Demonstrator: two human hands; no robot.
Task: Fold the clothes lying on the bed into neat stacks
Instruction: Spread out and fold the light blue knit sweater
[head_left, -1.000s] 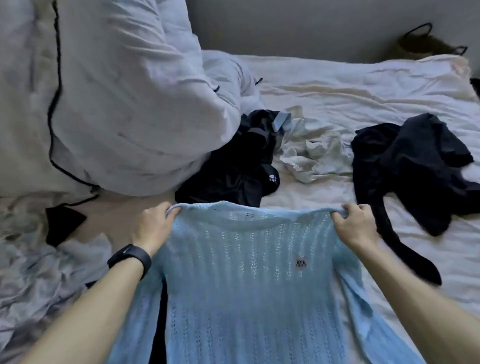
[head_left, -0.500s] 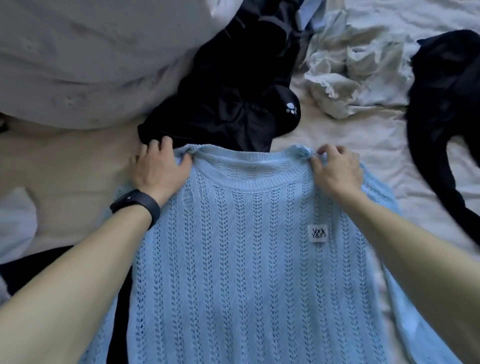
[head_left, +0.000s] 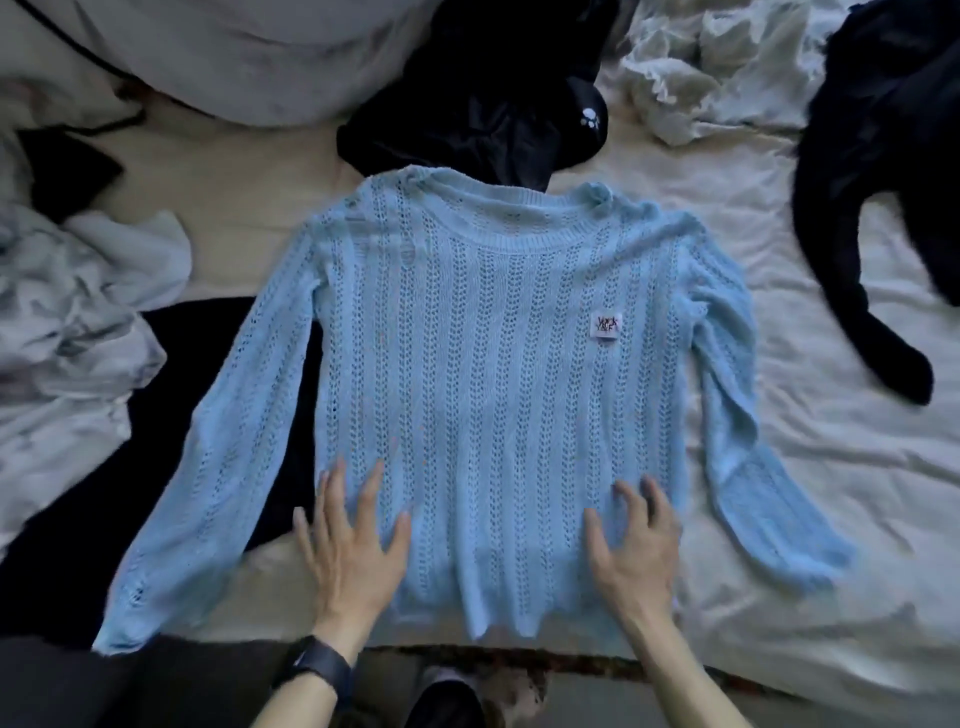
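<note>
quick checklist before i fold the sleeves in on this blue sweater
1. Blue sweater flat, label side up: ok.
2. Left sleeve and right sleeve spread out to the sides: ok.
3. Left hand and right hand flat on the lower body, no grip: ok.
4. Shoulder smooth: not ok, bunched.
5. Hem straight: not ok, wavy.
6. Nothing under the left sleeve: not ok, black garment lies beneath.

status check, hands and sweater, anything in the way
Left hand and right hand open, on the sweater near its hem. Sweater spread flat, sleeves out, not yet folded. Black garment at the collar, black cloth under the left-hand sleeve.
</note>
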